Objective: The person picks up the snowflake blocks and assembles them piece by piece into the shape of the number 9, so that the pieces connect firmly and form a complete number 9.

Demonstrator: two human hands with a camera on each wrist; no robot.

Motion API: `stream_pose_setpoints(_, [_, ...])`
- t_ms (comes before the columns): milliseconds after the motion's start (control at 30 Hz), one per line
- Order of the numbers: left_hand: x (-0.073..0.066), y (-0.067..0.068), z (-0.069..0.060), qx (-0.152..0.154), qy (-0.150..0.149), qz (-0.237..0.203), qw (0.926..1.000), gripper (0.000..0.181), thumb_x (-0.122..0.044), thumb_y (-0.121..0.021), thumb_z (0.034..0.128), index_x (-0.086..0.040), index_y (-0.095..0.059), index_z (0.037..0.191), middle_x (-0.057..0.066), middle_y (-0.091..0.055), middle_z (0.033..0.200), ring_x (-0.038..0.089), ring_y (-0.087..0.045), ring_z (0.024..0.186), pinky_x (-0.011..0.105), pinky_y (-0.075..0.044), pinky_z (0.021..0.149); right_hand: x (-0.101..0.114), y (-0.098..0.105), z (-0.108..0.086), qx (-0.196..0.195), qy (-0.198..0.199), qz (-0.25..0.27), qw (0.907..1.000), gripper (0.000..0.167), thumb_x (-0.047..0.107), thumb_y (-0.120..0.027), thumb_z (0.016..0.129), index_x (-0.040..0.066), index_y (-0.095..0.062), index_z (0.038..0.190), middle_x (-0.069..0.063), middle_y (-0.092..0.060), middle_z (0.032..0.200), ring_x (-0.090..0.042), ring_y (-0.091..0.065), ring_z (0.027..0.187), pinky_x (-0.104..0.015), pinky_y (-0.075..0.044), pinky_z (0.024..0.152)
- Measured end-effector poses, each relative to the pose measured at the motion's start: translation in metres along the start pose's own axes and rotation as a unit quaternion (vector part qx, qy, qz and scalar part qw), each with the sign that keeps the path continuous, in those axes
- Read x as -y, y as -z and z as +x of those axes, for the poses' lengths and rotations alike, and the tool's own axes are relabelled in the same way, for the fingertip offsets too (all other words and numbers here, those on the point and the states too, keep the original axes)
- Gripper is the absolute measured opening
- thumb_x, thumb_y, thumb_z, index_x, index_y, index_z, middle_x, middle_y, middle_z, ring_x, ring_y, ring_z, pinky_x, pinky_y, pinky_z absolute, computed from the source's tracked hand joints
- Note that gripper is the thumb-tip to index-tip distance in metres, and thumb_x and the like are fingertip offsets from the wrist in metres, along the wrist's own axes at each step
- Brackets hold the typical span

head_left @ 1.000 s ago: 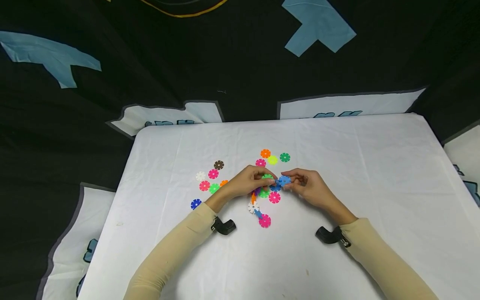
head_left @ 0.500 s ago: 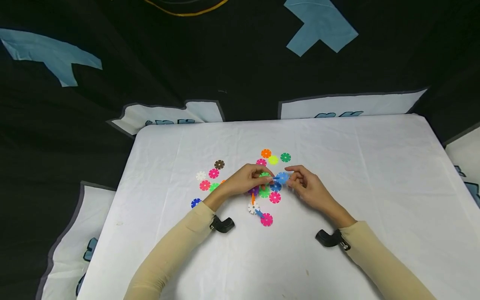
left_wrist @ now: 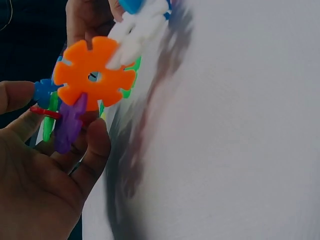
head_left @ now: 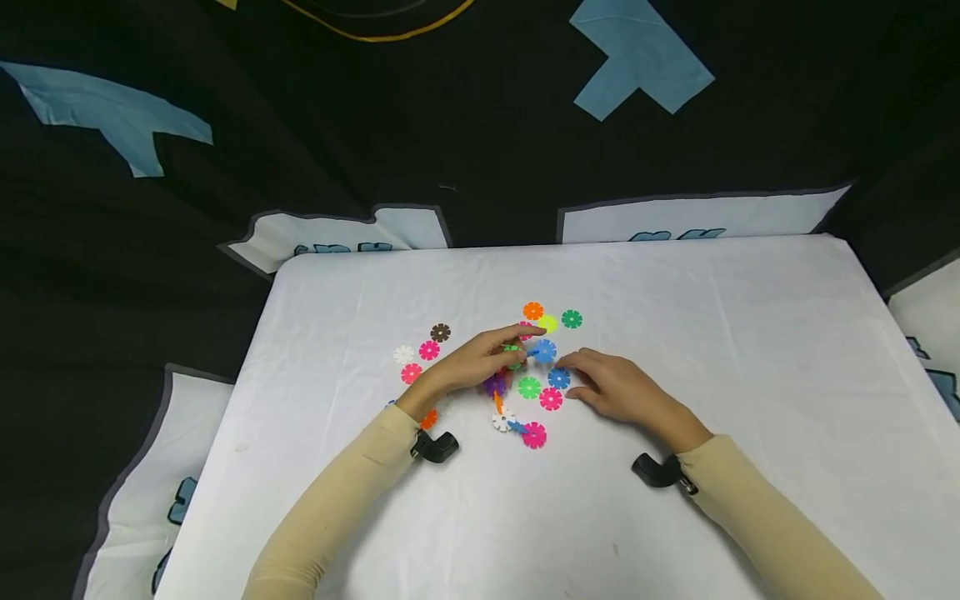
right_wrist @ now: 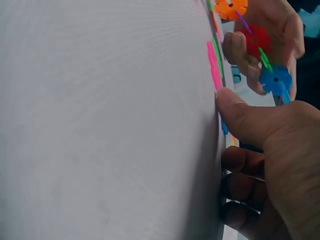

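One linked chain of slotted plastic discs (head_left: 495, 386) is held above the white table (head_left: 750, 350) by the left hand (head_left: 476, 358), its thumb and bent fingers pinching the chain, index finger extended. The right hand (head_left: 618, 385) spreads loosely bent fingers around a loose blue disc (head_left: 558, 378); contact cannot be told. The disc is probably best lifted by its rim, slots exposed, with the chain steadied near its light-blue disc (head_left: 544, 350). Counts: at least eight linked, including one red disc (right_wrist: 257, 41); loose near the right hand, that blue, one green disc (head_left: 529, 387) and one pink disc (head_left: 551, 399); beyond, four discs (head_left: 533, 311); leftward, one brown disc (head_left: 440, 332), one white disc (head_left: 403, 355), two pinkish discs (head_left: 430, 350) and one orange disc (head_left: 429, 418), besides a blue sliver (head_left: 391, 404) mostly hidden.
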State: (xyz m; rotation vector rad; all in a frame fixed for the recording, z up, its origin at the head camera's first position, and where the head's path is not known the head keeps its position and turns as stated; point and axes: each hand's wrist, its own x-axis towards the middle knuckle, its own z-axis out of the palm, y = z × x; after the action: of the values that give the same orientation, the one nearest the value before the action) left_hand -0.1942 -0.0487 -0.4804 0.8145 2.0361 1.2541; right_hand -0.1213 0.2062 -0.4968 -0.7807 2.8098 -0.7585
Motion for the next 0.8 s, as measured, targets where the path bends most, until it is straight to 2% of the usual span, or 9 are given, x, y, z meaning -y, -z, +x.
stream_pose_setpoints(67, [0.000,0.001,0.000,0.001,0.000,0.011,0.9999,0.043,-0.019,-0.046,0.1027,-0.022,-0.046,0.146,0.015,-0.060,0.091,0.018,-0.056,0.065,0.029,-0.048,0.072,0.001,0.000,0.001,0.003,0.008,-0.005,1.0000,0.043,0.026,-0.075,0.088,0.012,-0.063,0.127,0.000,-0.064,0.100,-0.010,-0.053,0.080,-0.029,-0.049,0.071])
stream_pose_setpoints(133, [-0.001,0.001,0.001,0.004,0.004,0.021,0.9998,0.043,-0.018,-0.045,0.1031,-0.024,-0.047,0.145,0.015,-0.060,0.087,0.018,-0.055,0.063,0.029,-0.047,0.071,0.001,0.000,0.002,0.005,0.010,-0.006,0.9999,0.042,0.026,-0.074,0.088,0.011,-0.064,0.125,0.001,-0.064,0.098,-0.009,-0.052,0.078,-0.028,-0.048,0.069])
stream_pose_setpoints(233, [0.000,0.000,0.002,0.011,0.005,0.036,0.9993,0.042,-0.020,-0.044,0.1041,-0.026,-0.048,0.145,0.013,-0.059,0.085,0.016,-0.055,0.061,0.028,-0.047,0.073,0.001,0.000,0.003,0.001,-0.015,0.011,0.9998,0.035,0.025,-0.077,0.086,0.010,-0.064,0.115,0.002,-0.059,0.087,-0.009,-0.049,0.074,-0.026,-0.045,0.065])
stream_pose_setpoints(367, [0.001,-0.001,0.003,0.015,0.004,0.048,0.9988,0.041,-0.021,-0.046,0.1038,-0.025,-0.049,0.145,0.013,-0.060,0.087,0.018,-0.058,0.063,0.029,-0.048,0.072,-0.003,-0.001,0.001,-0.034,-0.053,0.037,0.9973,0.031,0.026,-0.080,0.083,0.012,-0.060,0.102,0.004,-0.051,0.076,-0.010,-0.047,0.067,-0.025,-0.042,0.060])
stream_pose_setpoints(500, [0.002,-0.004,0.005,0.000,-0.013,0.100,0.9949,0.045,-0.027,-0.059,0.0985,-0.024,-0.051,0.143,0.003,-0.066,0.109,0.016,-0.061,0.089,0.031,-0.051,0.084,-0.008,-0.002,-0.002,-0.083,-0.053,0.039,0.9944,0.024,0.024,-0.077,0.086,0.013,-0.057,0.096,0.005,-0.052,0.071,-0.009,-0.046,0.063,-0.024,-0.039,0.058])
stream_pose_setpoints(600, [0.002,-0.006,0.007,-0.016,-0.024,0.153,0.9877,0.049,-0.032,-0.067,0.0935,-0.025,-0.054,0.141,-0.003,-0.063,0.129,0.014,-0.058,0.111,0.033,-0.049,0.096,-0.010,-0.002,-0.003,-0.104,-0.052,0.046,0.9922,0.022,0.022,-0.074,0.088,0.013,-0.056,0.096,0.006,-0.051,0.067,-0.008,-0.043,0.059,-0.023,-0.036,0.055])
stream_pose_setpoints(733, [0.001,-0.010,0.010,-0.034,-0.027,0.189,0.9811,0.046,-0.029,-0.071,0.0909,-0.024,-0.059,0.135,-0.002,-0.065,0.128,0.016,-0.061,0.113,0.034,-0.049,0.098,-0.009,-0.001,-0.004,-0.116,-0.043,0.072,0.9897,0.020,0.018,-0.072,0.090,0.013,-0.055,0.100,0.007,-0.049,0.065,-0.006,-0.040,0.055,-0.022,-0.034,0.053])
stream_pose_setpoints(800, [-0.001,-0.011,0.011,-0.045,-0.029,0.204,0.9775,0.043,-0.028,-0.072,0.0901,-0.023,-0.061,0.132,-0.002,-0.067,0.124,0.015,-0.062,0.110,0.033,-0.050,0.096,-0.008,-0.001,-0.004,-0.116,-0.032,0.087,0.9889,0.019,0.015,-0.070,0.091,0.013,-0.056,0.104,0.007,-0.053,0.067,-0.004,-0.041,0.054,-0.022,-0.036,0.054])
